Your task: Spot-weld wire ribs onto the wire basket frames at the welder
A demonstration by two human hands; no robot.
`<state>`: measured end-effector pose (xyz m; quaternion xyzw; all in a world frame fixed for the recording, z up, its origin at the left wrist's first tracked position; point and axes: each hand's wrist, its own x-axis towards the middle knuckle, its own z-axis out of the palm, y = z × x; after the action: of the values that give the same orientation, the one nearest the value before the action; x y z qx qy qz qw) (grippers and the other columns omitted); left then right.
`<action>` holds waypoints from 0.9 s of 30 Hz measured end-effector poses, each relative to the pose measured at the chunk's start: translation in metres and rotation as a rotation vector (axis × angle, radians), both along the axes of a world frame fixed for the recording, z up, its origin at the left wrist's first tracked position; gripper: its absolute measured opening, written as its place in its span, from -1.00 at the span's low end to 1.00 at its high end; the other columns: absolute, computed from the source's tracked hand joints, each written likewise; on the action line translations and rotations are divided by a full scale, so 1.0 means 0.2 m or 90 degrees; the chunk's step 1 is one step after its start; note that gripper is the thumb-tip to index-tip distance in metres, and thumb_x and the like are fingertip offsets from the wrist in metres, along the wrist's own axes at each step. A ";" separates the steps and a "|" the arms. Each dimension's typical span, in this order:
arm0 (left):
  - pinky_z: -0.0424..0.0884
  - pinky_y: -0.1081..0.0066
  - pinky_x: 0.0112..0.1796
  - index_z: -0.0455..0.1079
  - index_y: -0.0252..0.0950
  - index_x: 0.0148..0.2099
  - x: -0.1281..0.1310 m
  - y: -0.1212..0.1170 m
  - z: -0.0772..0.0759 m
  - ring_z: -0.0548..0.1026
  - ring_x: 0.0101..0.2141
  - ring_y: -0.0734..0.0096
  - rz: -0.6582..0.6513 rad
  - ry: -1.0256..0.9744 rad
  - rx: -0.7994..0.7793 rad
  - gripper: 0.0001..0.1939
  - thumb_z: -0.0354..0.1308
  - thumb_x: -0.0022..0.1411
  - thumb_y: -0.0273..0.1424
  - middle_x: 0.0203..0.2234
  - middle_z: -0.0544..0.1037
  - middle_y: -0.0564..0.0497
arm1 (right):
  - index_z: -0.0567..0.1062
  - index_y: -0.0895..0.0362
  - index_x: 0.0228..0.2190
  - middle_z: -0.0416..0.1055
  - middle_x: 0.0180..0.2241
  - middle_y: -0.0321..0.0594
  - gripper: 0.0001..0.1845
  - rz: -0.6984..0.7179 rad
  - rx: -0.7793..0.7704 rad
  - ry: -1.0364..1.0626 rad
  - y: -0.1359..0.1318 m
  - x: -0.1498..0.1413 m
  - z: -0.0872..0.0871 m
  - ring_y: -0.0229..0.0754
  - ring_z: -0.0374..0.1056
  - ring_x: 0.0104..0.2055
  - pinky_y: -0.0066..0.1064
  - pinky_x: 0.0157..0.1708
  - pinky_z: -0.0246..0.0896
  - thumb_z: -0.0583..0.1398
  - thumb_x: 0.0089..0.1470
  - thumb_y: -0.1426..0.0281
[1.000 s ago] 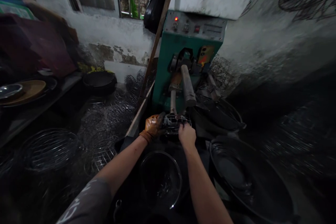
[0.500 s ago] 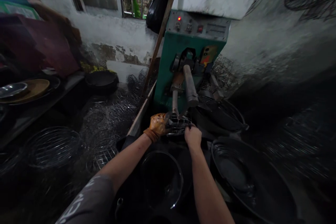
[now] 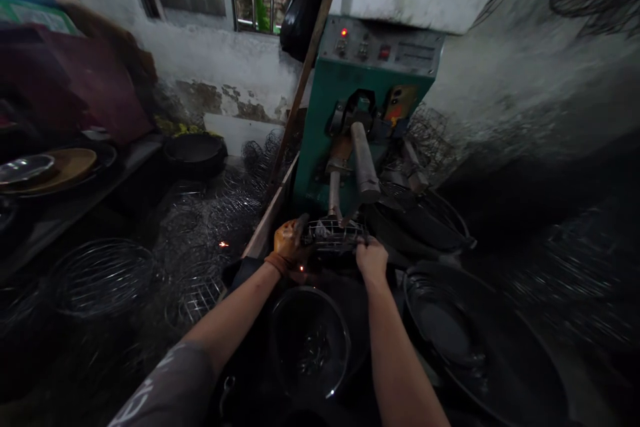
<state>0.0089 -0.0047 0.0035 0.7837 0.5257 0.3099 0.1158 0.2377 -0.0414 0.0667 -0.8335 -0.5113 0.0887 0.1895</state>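
Note:
Between my two hands is a round wire rack (image 3: 333,240), held below the electrodes of a green spot welder (image 3: 320,120). My left hand (image 3: 290,242), in an orange-brown glove, is closed on the rack's left edge. Bare, my right hand (image 3: 373,259) pinches the right edge. The lower electrode (image 3: 335,193) and the thick upper arm (image 3: 366,163) come down close over the rack; whether they touch it I cannot tell. Small bright sparks (image 3: 301,269) glow near my left wrist. A dark bowl (image 3: 310,347) with small shiny metal pieces sits below my hands.
Piled wire racks (image 3: 105,277) lie on the floor at left. A wide dark pan (image 3: 480,340) stands at right, with another dark basin (image 3: 425,220) behind it. A wooden plank (image 3: 273,210) leans left of the welder. A bench (image 3: 135,160) holds trays.
My left hand has shifted left and the rack shows wider between my hands. Sparks have appeared left of and below it. Metal pieces in the bowl are now lit up.

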 end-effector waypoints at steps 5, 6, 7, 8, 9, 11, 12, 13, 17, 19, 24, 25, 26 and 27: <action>0.49 0.05 0.16 0.35 -0.32 0.41 0.08 0.03 0.10 0.58 0.10 -0.07 -0.060 0.018 0.056 -0.17 0.31 0.19 -0.03 0.13 0.61 -0.23 | 0.67 0.25 -0.32 0.61 -0.36 0.01 -0.69 -0.050 0.042 0.103 0.00 0.10 -0.08 0.00 0.46 -0.26 -0.37 -0.30 0.21 0.13 0.21 0.42; 0.49 0.04 0.15 0.35 -0.32 0.40 0.09 0.03 0.11 0.58 0.09 -0.07 -0.065 0.025 0.058 -0.17 0.31 0.19 -0.02 0.11 0.62 -0.23 | 0.67 0.24 -0.36 0.59 -0.40 -0.02 -0.70 -0.056 0.039 0.112 0.00 0.12 -0.09 -0.02 0.43 -0.30 -0.37 -0.32 0.19 0.13 0.20 0.41; 0.50 0.03 0.14 0.35 -0.33 0.40 0.11 0.03 0.12 0.58 0.08 -0.08 -0.071 0.032 0.060 -0.16 0.31 0.19 -0.02 0.11 0.62 -0.24 | 0.66 0.23 -0.39 0.57 -0.43 -0.04 -0.70 -0.060 0.035 0.116 -0.01 0.12 -0.09 -0.03 0.41 -0.33 -0.37 -0.34 0.18 0.14 0.20 0.39; 0.50 0.02 0.13 0.35 -0.33 0.41 0.12 0.04 0.12 0.59 0.08 -0.09 -0.076 0.038 0.062 -0.15 0.31 0.19 -0.01 0.10 0.62 -0.25 | 0.65 0.22 -0.41 0.56 -0.46 -0.05 -0.69 -0.063 0.032 0.118 -0.01 0.13 -0.10 -0.05 0.40 -0.36 -0.37 -0.35 0.16 0.14 0.20 0.38; 0.51 0.01 0.12 0.35 -0.34 0.41 0.12 0.04 0.12 0.59 0.06 -0.10 -0.078 0.043 0.063 -0.14 0.32 0.18 0.00 0.09 0.62 -0.25 | 0.65 0.22 -0.42 0.55 -0.47 -0.06 -0.68 -0.064 0.030 0.119 0.00 0.14 -0.10 -0.06 0.38 -0.37 -0.36 -0.36 0.15 0.13 0.20 0.37; 0.53 0.00 0.09 0.35 -0.34 0.41 0.13 0.05 0.12 0.59 0.05 -0.11 -0.077 0.054 0.063 -0.12 0.32 0.17 0.02 0.08 0.63 -0.25 | 0.65 0.22 -0.43 0.55 -0.47 -0.05 -0.67 -0.068 0.027 0.121 0.01 0.14 -0.10 -0.06 0.38 -0.37 -0.35 -0.35 0.14 0.13 0.20 0.37; 0.53 0.00 0.09 0.35 -0.34 0.41 0.13 0.05 0.11 0.60 0.04 -0.11 -0.075 0.060 0.063 -0.12 0.32 0.16 0.03 0.07 0.63 -0.25 | 0.65 0.22 -0.43 0.55 -0.47 -0.04 -0.66 -0.069 0.026 0.122 0.01 0.15 -0.11 -0.05 0.38 -0.37 -0.35 -0.35 0.14 0.12 0.20 0.37; 0.54 0.00 0.08 0.36 -0.34 0.40 0.13 0.05 0.12 0.60 0.04 -0.11 -0.074 0.066 0.063 -0.12 0.33 0.16 0.03 0.07 0.63 -0.25 | 0.65 0.21 -0.43 0.55 -0.46 -0.04 -0.66 -0.069 0.025 0.124 0.02 0.15 -0.11 -0.05 0.39 -0.36 -0.35 -0.34 0.14 0.12 0.21 0.36; 0.55 -0.03 0.05 0.39 -0.38 0.38 0.12 0.05 0.13 0.60 0.03 -0.15 -0.078 0.081 0.084 -0.18 0.32 0.21 -0.02 0.06 0.64 -0.26 | 0.60 0.17 -0.48 0.54 -0.48 -0.08 -0.70 -0.062 0.020 0.145 0.03 0.15 -0.13 -0.05 0.42 -0.34 -0.36 -0.33 0.16 0.15 0.21 0.37; 0.54 -0.02 0.06 0.40 -0.38 0.37 0.12 0.05 0.14 0.61 0.02 -0.14 -0.084 0.066 0.109 -0.27 0.25 0.31 -0.04 0.05 0.65 -0.25 | 0.57 0.14 -0.52 0.51 -0.52 -0.13 -0.71 -0.057 0.020 0.161 0.02 0.14 -0.14 -0.06 0.44 -0.36 -0.37 -0.34 0.18 0.17 0.20 0.37; 0.52 -0.02 0.07 0.41 -0.33 0.36 0.11 0.05 0.16 0.60 0.03 -0.16 -0.086 0.075 0.095 -0.25 0.26 0.29 0.03 0.03 0.65 -0.26 | 0.55 0.14 -0.52 0.51 -0.53 -0.13 -0.68 -0.060 0.037 0.165 0.01 0.13 -0.13 -0.07 0.41 -0.40 -0.35 -0.37 0.18 0.13 0.22 0.37; 0.51 -0.02 0.08 0.38 -0.31 0.37 0.11 0.06 0.16 0.59 0.06 -0.16 -0.090 0.085 0.086 -0.22 0.27 0.27 0.05 0.06 0.64 -0.26 | 0.56 0.15 -0.51 0.52 -0.51 -0.11 -0.69 -0.060 0.038 0.158 0.02 0.13 -0.12 -0.07 0.41 -0.39 -0.35 -0.38 0.16 0.13 0.21 0.37; 0.51 -0.03 0.09 0.36 -0.29 0.39 0.10 0.06 0.17 0.58 0.08 -0.15 -0.092 0.093 0.080 -0.19 0.27 0.26 0.06 0.08 0.63 -0.25 | 0.57 0.16 -0.51 0.53 -0.49 -0.10 -0.70 -0.061 0.037 0.151 0.02 0.13 -0.12 -0.07 0.40 -0.38 -0.36 -0.38 0.15 0.14 0.20 0.37; 0.50 -0.03 0.10 0.34 -0.27 0.41 0.10 0.06 0.17 0.58 0.09 -0.14 -0.093 0.099 0.075 -0.18 0.26 0.26 0.07 0.11 0.62 -0.24 | 0.58 0.17 -0.49 0.53 -0.48 -0.08 -0.70 -0.062 0.036 0.144 0.03 0.13 -0.11 -0.07 0.39 -0.37 -0.36 -0.38 0.13 0.14 0.20 0.38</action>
<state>0.0289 0.0072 0.0378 0.8469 0.4559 0.2689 0.0506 0.2638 -0.0364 0.0440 -0.8362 -0.4479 0.1587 0.2737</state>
